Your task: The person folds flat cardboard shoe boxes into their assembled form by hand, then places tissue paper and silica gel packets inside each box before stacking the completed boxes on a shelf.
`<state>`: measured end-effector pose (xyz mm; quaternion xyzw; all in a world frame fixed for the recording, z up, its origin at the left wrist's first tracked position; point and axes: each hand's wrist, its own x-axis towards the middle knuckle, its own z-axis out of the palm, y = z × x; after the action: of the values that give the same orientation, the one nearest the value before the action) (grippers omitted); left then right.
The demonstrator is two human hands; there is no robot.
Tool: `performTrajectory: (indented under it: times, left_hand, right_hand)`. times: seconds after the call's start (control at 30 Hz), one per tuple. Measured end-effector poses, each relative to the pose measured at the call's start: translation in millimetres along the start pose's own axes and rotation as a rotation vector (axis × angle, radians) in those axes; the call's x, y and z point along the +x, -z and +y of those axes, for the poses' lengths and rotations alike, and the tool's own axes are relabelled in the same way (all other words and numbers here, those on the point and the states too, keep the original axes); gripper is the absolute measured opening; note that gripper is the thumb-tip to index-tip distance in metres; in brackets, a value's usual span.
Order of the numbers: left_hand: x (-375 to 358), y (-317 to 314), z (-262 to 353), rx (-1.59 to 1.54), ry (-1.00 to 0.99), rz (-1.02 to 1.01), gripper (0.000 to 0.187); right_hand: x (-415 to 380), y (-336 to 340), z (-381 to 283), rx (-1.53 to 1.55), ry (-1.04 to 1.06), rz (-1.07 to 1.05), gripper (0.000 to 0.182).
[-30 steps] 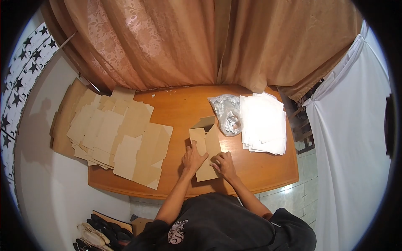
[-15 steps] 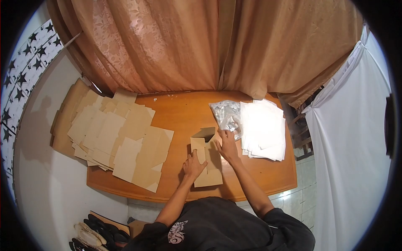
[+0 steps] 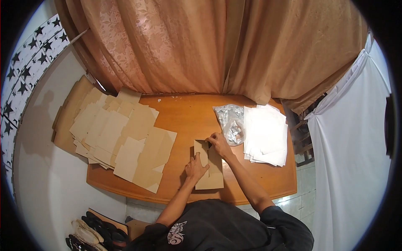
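A brown cardboard box point(image 3: 215, 179) lies lengthwise on the wooden table in front of me. My left hand point(image 3: 194, 169) grips its left side, with the thumb reaching over the top and the fingers pointing away from me. At the far end, the bent fingers of my right hand point(image 3: 219, 145) are closed on the box's end flap, which is folded in. The exact fingertip contact there is partly hidden. Just beyond my right hand is a clear plastic bag point(image 3: 231, 125) with shiny silvery contents.
Flat cardboard pieces point(image 3: 138, 144) are heaped on the left of the wooden table point(image 3: 184, 117). A stack of white paper sheets point(image 3: 266, 134) sits at the right. Brown curtains point(image 3: 180, 46) hang behind the table, and footwear point(image 3: 98, 234) is at lower left.
The box's far flap stood raised with an open gap; it is now folded down. My right hand has shifted left onto that end. My left hand stays on the box's left side.
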<state>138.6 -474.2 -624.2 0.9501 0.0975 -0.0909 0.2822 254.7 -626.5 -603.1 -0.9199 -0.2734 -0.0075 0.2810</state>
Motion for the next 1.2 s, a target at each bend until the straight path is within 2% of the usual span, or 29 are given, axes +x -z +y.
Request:
performTrajectory:
  times: [0.03,0.17,0.27,0.33,0.67,0.77,0.83,0.87,0.93,0.97,1.03,1.07,1.13,1.17,1.2]
  left_hand:
    - [0.2,-0.8,-0.3,0.001,0.000,-0.003,0.081]
    - [1.2,-0.2,-1.1,-0.013,-0.006,-0.007,0.079]
    - [-2.5,8.3,4.2,-0.026,0.002,-0.025,0.079]
    - [-2.0,10.5,4.8,-0.038,0.006,-0.029,0.078]
    - [-2.4,10.4,5.6,-0.052,0.006,-0.042,0.079]
    - [-2.0,7.5,5.5,-0.057,0.008,-0.044,0.079]
    - [-1.8,7.6,6.4,-0.057,0.010,-0.045,0.079]
    - [-2.7,7.5,6.0,-0.058,0.011,-0.043,0.079]
    - [-2.8,4.9,2.7,-0.057,0.012,-0.042,0.079]
    - [-2.2,3.4,0.2,-0.059,0.002,-0.025,0.079]
    - [-3.1,4.1,-1.7,-0.061,-0.006,-0.007,0.079]
    - [-4.2,3.7,-2.1,-0.068,-0.006,0.006,0.079]
    - [-5.0,4.2,-0.4,-0.077,-0.011,0.015,0.079]
    - [-4.3,4.3,0.3,-0.073,-0.015,0.009,0.079]
    - [-3.8,4.2,1.2,-0.069,-0.022,0.002,0.080]
  right_hand:
    - [-3.6,-3.8,5.3,0.167,-0.007,0.005,0.026]
    - [-17.4,-10.8,14.7,0.205,0.093,0.051,0.022]
    - [-22.7,-13.1,22.0,0.153,0.136,-0.002,0.024]
    - [-25.9,-10.5,26.3,0.040,0.217,-0.130,0.029]
    - [-33.0,-10.7,29.5,0.004,0.253,-0.200,0.030]
    - [-39.6,-14.1,28.3,-0.029,0.249,-0.222,0.035]
    - [-41.9,-16.7,23.1,-0.012,0.239,-0.177,0.050]
    - [-45.2,-17.8,20.7,-0.010,0.239,-0.178,0.050]
    - [-51.6,-14.6,11.6,0.208,0.119,0.039,0.057]
    - [-54.4,-15.0,9.6,0.209,0.120,0.040,0.057]
    - [-65.4,-21.9,10.6,0.344,-0.089,0.340,0.060]
    - [-72.1,-27.3,9.3,0.344,-0.089,0.340,0.060]
    - [-80.6,-28.5,-5.5,0.477,-0.414,0.432,0.063]
    - [-84.5,-24.6,-13.1,0.551,-0.421,0.356,0.070]
    - [-89.8,-38.5,3.6,0.497,-0.339,0.110,0.077]
